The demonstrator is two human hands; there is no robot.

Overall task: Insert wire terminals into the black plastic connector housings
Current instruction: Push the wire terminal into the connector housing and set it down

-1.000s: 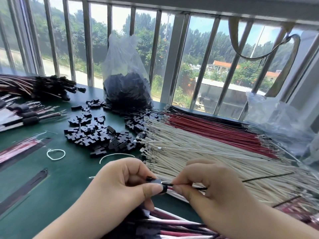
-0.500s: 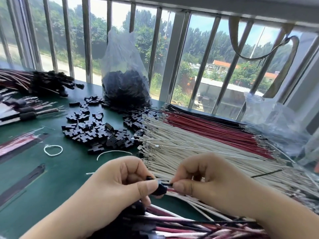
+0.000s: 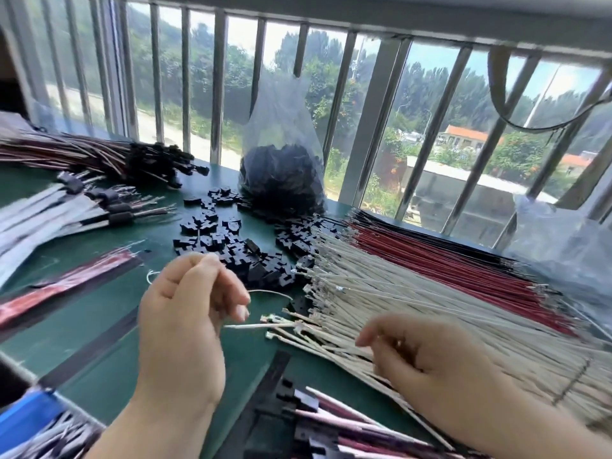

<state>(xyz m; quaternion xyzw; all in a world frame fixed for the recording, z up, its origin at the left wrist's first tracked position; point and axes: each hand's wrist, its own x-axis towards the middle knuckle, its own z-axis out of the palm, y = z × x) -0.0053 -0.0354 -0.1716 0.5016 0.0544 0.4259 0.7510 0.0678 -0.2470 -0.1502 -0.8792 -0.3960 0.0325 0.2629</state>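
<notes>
Loose black connector housings [image 3: 231, 246] lie heaped mid-table, just beyond my left hand [image 3: 188, 323]. That hand hovers over the green table [image 3: 99, 319] with loosely curled fingers and holds nothing. Right of it spreads a fan of white wires [image 3: 414, 293] with metal terminals at their left ends, then red wires [image 3: 447, 256] and black wires [image 3: 430, 236] behind. My right hand [image 3: 427, 362] lies on the near white wires with its fingers curled down among them; whether it pinches one is hidden. One white wire [image 3: 261, 325] lies apart between the hands.
A clear bag of black housings [image 3: 281, 180] stands by the barred window. Finished harnesses are bundled at far left [image 3: 99, 157] and piled at the near edge [image 3: 331, 429]. Flat wire bundles [image 3: 49, 220] and red strips [image 3: 66, 283] lie left. A crumpled plastic bag [image 3: 563, 246] sits right.
Both hands were pinching a housing and wire together; now they have parted and let it go. The left hand rose toward the housings and the right shifted onto the white wires.
</notes>
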